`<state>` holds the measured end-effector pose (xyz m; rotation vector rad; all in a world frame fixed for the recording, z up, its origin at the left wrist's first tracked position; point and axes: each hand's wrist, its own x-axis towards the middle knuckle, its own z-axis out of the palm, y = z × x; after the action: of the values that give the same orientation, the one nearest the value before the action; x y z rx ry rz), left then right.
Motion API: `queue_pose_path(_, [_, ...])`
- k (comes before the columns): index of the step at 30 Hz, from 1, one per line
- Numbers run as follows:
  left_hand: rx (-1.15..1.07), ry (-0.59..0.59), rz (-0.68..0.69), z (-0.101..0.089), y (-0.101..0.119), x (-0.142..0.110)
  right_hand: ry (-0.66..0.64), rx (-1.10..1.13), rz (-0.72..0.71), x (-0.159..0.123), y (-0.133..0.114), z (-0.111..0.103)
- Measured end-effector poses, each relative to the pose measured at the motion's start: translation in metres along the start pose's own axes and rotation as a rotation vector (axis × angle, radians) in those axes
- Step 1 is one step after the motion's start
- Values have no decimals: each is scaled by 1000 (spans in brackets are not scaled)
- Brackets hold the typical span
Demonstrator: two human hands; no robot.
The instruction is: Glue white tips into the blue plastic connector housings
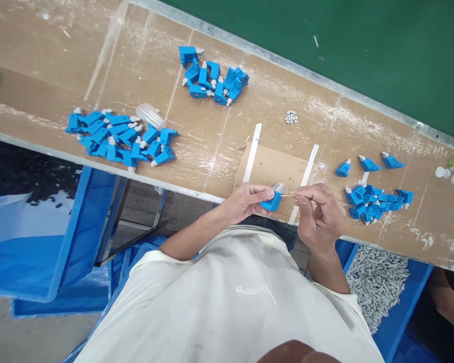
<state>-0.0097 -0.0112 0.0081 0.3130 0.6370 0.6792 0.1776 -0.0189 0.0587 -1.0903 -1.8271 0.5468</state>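
Observation:
At the bench edge in front of me, my left hand is closed around one blue plastic part. My right hand pinches a thin wooden stick, whose tip reaches the part's upper side; whether it enters the part I cannot tell. Just behind the part is a small clear round dish, partly hidden by the fingers. Under the hands lies a cardboard sheet with a white strip on either side. A second thin stick rests to its right.
Blue parts with light grey tips lie in a left pile, a far pile and a right pile. Small grey pieces sit beyond the cardboard. Blue bins with black pieces and grey pieces flank me. Another person's arm shows at right.

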Motion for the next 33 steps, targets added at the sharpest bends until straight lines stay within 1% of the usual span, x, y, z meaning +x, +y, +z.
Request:
queue_pose_path(4, [-8,-2,7,0,0,1,-27,-35,-18,1,1,1])
queue_pose_path(8, [-10,6,0,-1,-1,2,-9,-13,-25,2,1,3])
queue_pose_path(10, [-13,14,-7,-2,-1,0,-4,26,18,0,1,3])
queue_pose_path(12, [-13,22,-11,-6,2,-2,31,63,95,-2,2,0])
queue_pose_path(14, [-9,40,8,-10,6,-4,72,53,160,-6,7,-2])
queue_pose_path(15, [-7,55,27,-13,8,-5,70,23,177,-8,10,-3])
queue_pose_path(16, [-3,71,48,-15,10,-6,48,-16,184,-10,13,-4])
queue_pose_path(20, [9,97,92,-22,14,-5,-123,-120,202,-17,22,-3])
queue_pose_path(22, [5,84,91,-23,13,-3,-127,-145,216,-15,24,-6])
queue_pose_path(25, [-20,57,68,-27,11,-2,-37,-216,216,6,33,-13])
queue_pose_path(27, [-47,35,44,-31,10,-1,-40,-293,198,31,50,-16])
queue_pose_path(29, [-82,16,26,-35,10,1,-109,-369,170,62,77,-12])
queue_pose_path(31, [-114,14,23,-37,9,2,-186,-407,134,91,107,-4])
queue_pose_path(33, [-129,18,22,-37,8,3,-245,-431,115,111,133,5])
